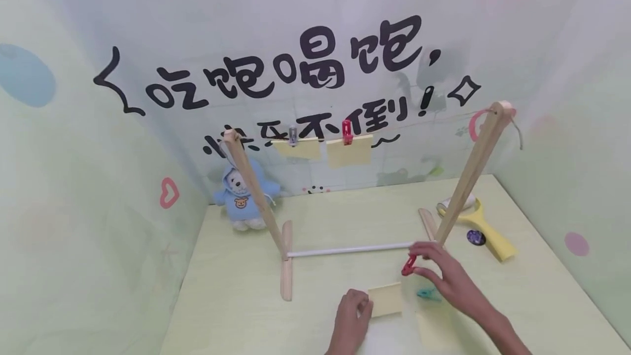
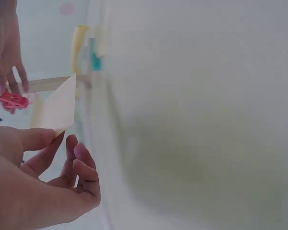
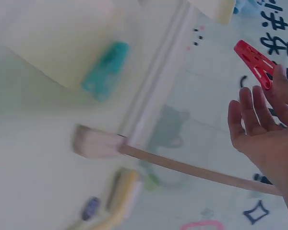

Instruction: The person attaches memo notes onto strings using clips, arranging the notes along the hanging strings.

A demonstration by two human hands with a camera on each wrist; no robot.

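Observation:
My left hand (image 1: pixel 352 316) pinches a pale yellow paper note (image 1: pixel 386 300) by its edge, above the table's front part. A red clothespin (image 1: pixel 408 265) is pinched between thumb and fingers of my right hand (image 1: pixel 451 275), up and to the right of the note. In the right wrist view the clothespin (image 2: pixel 13 100) points away from the fingertips, touching nothing else. Beneath the right hand, a teal clothespin (image 1: pixel 429 294) lies beside another yellow note (image 1: pixel 436 328) on the table. Behind both hands, two notes hang from a string, one under a grey clothespin (image 1: pixel 293 135), one under a red clip (image 1: pixel 347 132).
The string runs between two wooden posts (image 1: pixel 468 179) joined low down by a white rod (image 1: pixel 350 249). A blue-clad plush toy (image 1: pixel 241 201) sits behind the left post. By the right post lie a yellow-handled lint roller (image 1: pixel 493 237) and a dark round object (image 1: pixel 476 237).

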